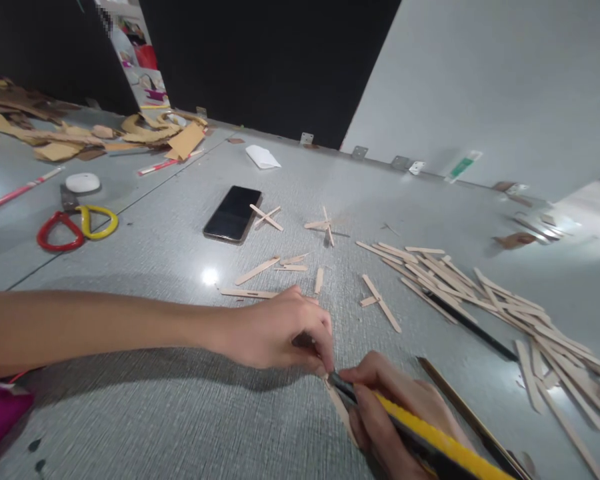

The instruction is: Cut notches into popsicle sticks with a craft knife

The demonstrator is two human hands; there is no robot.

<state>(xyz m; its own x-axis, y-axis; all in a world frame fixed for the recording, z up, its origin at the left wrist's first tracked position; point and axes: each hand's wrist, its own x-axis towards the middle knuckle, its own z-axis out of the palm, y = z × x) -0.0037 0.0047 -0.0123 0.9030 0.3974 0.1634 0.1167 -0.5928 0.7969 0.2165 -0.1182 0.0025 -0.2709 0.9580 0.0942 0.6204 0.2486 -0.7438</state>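
Observation:
My right hand [400, 410] is closed around a yellow and black utility knife [430, 440], its dark tip end pointing up and left. That tip meets a wooden craft stick [341, 410] lying aslant on the table. At the stick's upper end, my left hand [285, 330] pinches it with thumb and fingers, close beside the knife tip. The blade itself is too small to make out. Just beyond my left hand lie cut stick pieces [257, 271], and a crossed pair of sticks [381, 303] rests farther to the right.
A heap of craft sticks [510, 307] spreads across the right side. Near my right hand lies a long dark strip [470, 417]. Beyond are a phone [233, 213] and scissors [77, 227]. Cardboard scraps [105, 133] sit at the back left, below black and white panels.

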